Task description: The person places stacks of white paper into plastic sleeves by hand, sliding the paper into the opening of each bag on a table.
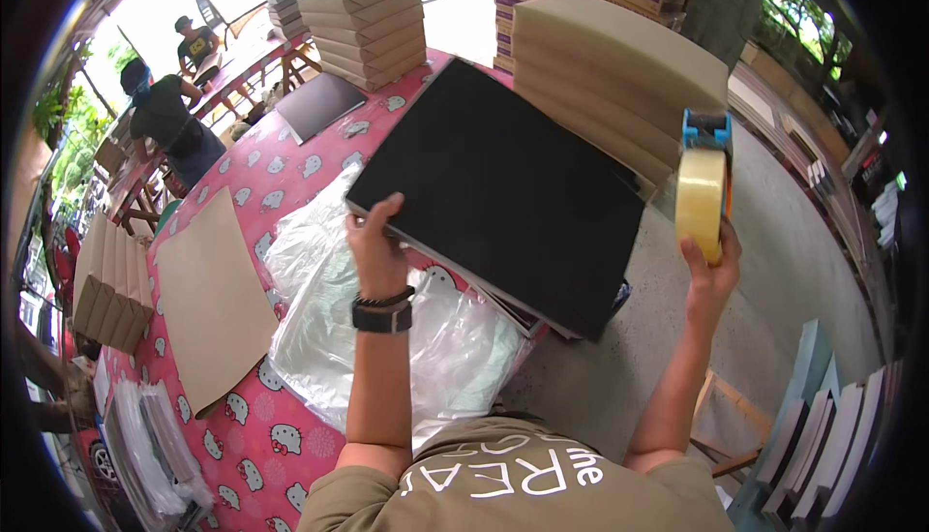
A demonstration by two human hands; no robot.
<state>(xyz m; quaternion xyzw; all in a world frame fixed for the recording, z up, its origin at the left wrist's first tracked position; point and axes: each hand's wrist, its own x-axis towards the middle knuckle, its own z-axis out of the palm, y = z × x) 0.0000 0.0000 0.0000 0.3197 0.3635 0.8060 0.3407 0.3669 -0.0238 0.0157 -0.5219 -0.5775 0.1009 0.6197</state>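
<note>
A large flat black board (503, 193), perhaps the top one of a stack, lies tilted over the table. My left hand (379, 246) grips its near left edge, thumb on top and fingers underneath. Off to the right, above the floor, my right hand (713, 261) is closed around a tape dispenser (702, 183). The dispenser carries a thick roll of yellowish clear tape and has a blue and black head at its far end. Clear plastic sheeting (358, 338) lies crumpled under and beside the board. More dark, thin edges show beneath the board's near right corner.
A pink patterned cloth (252, 435) covers the table. Brown-wrapped packages stand in a tall block (619, 67) and a stack (363, 29) at the back. Brown paper (215, 300) and a grey sheet (319, 106) lie left. Two people (174, 116) work farther off; boards (823, 445) lean lower right.
</note>
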